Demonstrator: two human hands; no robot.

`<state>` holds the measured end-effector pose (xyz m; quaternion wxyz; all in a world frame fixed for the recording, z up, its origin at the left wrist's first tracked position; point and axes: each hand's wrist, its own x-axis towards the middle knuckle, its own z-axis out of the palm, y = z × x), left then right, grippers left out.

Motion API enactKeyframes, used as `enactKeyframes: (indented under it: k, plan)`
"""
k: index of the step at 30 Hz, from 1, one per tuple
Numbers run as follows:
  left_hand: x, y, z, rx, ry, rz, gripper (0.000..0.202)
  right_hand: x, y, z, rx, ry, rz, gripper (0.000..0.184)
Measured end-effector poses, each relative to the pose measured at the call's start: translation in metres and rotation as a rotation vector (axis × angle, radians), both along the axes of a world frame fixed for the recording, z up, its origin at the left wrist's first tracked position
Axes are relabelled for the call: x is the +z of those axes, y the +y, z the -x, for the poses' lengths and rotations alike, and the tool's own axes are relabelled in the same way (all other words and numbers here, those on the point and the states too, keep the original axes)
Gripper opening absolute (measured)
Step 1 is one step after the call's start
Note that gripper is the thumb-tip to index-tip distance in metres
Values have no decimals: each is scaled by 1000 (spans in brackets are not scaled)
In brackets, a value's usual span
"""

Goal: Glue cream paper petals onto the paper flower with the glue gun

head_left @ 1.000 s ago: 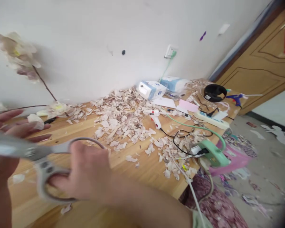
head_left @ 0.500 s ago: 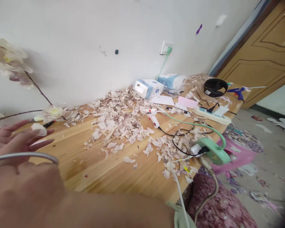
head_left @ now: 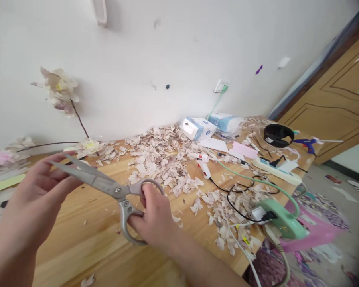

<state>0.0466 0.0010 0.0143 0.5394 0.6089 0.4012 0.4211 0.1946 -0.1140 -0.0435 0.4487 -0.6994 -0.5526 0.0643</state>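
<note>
My right hand (head_left: pixel 154 217) grips the handles of large grey metal scissors (head_left: pixel 110 186), fingers through the loops. The closed blades point left and up towards my left hand (head_left: pixel 37 195). That hand is raised with fingers stretched out, its fingertips touching the blade tips. Both hands hover over the wooden table (head_left: pixel 86 235). Behind them an artificial flower branch (head_left: pixel 61 89) with pale petals leans against the white wall.
A heap of pale petal scraps (head_left: pixel 164 163) covers the table's middle. Further right lie a white glue gun (head_left: pixel 204 163), black and green cables, a green power adapter (head_left: pixel 283 219), a white power strip (head_left: pixel 275 167), tissue packs (head_left: pixel 197 126), a black bowl (head_left: pixel 278 134) and a blue glue gun (head_left: pixel 306 143).
The view has tilted up and pulled back. My right hand with the scissors, close and blurred before, now sits lower centre in sharp view, blades against my left fingers.
</note>
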Motion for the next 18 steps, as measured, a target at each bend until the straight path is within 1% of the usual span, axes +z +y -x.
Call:
enactKeyframes:
  k: [3,6,9,12,15,18]
  plan:
    - [5,-13,-6,72,16,-47,36,-2,-4,-4,-56,37,43,26]
    - [7,-16,-12,48,43,-39,35,2,-6,-4,-55,70,26,30]
    - [7,-14,-13,-22,75,-51,29,5,-6,0,-58,78,16,32]
    - [8,-13,-12,-56,90,-49,29,4,-6,3,-42,167,25,32]
    - [9,-14,-10,-56,88,-16,40,0,-9,-1,34,356,70,28]
    - [9,-18,-9,-102,45,26,46,-4,-21,-12,175,524,168,29]
